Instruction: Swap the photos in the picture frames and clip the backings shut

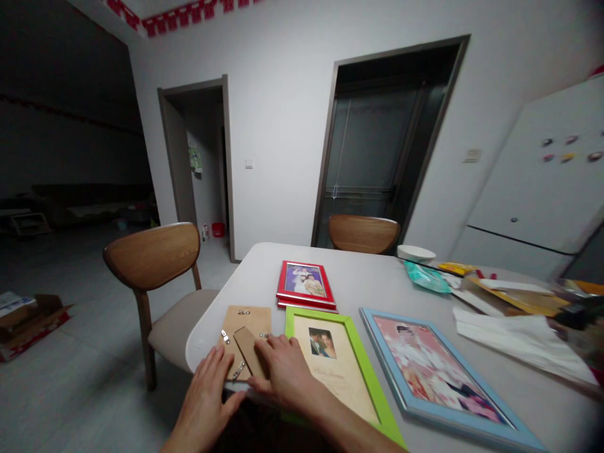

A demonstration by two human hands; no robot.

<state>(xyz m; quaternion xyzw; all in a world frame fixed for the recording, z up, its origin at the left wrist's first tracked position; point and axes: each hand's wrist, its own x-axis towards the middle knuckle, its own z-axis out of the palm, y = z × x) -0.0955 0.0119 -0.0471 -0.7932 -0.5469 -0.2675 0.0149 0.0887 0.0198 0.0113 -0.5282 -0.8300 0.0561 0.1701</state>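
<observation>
A brown frame backing board (236,314) lies at the table's near left corner, with small metal hangers and a stand flap (248,347) on it. My left hand (206,391) rests along the board's left edge, fingers stretched out and thumb apart. My right hand (285,371) is bent over the board's right side, with the stand flap's lower part between its thumb and fingers. Partly under my right forearm is a green picture frame (352,343) with a small photo of two people. A blue picture frame (383,352) with a larger photo lies to its right.
Red picture frames (278,292) lie stacked beyond the board. At the table's right are a white bowl (416,253), a teal plastic packet (427,278), and white wrapping (519,340). Wooden chairs stand at the left (155,255) and far side (363,233).
</observation>
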